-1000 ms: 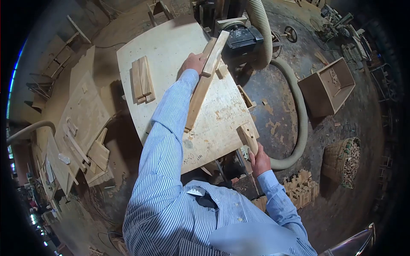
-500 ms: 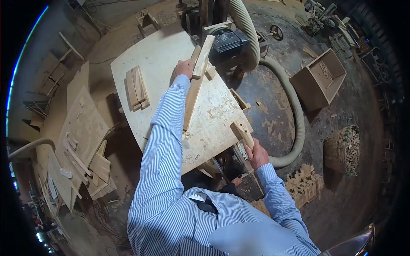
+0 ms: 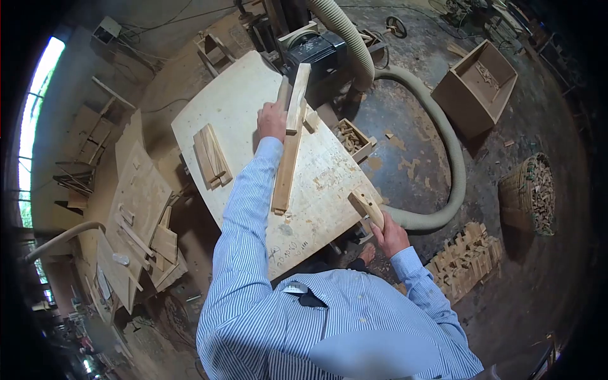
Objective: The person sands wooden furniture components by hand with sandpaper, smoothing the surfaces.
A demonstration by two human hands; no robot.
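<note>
My left hand (image 3: 272, 120) is closed around a wooden piece (image 3: 283, 94) on the pale worktable (image 3: 237, 88). That piece lies along a light wooden strip (image 3: 297, 104), which sits over a longer brown board (image 3: 287, 174). A small wood block (image 3: 311, 119) is on the strip's right side. At the table's near right corner, my right hand (image 3: 391, 236) grips a wooden block with dark holes (image 3: 367, 208), its fingers partly hidden below. Left of my left arm rests a pair of wood pieces (image 3: 211, 155), side by side.
Beyond the table stands a machine with a dark motor (image 3: 316, 52) and a ribbed hose (image 3: 457, 164) curving over the floor. On the right are an open box (image 3: 468, 101), a basket of offcuts (image 3: 516, 193) and stacked blocks (image 3: 461, 263). Plywood sheets (image 3: 142, 190) are at left.
The head view has shifted, so the table appears lower and more of the left window shows. Both hands keep their holds, with little visible movement against the table.
</note>
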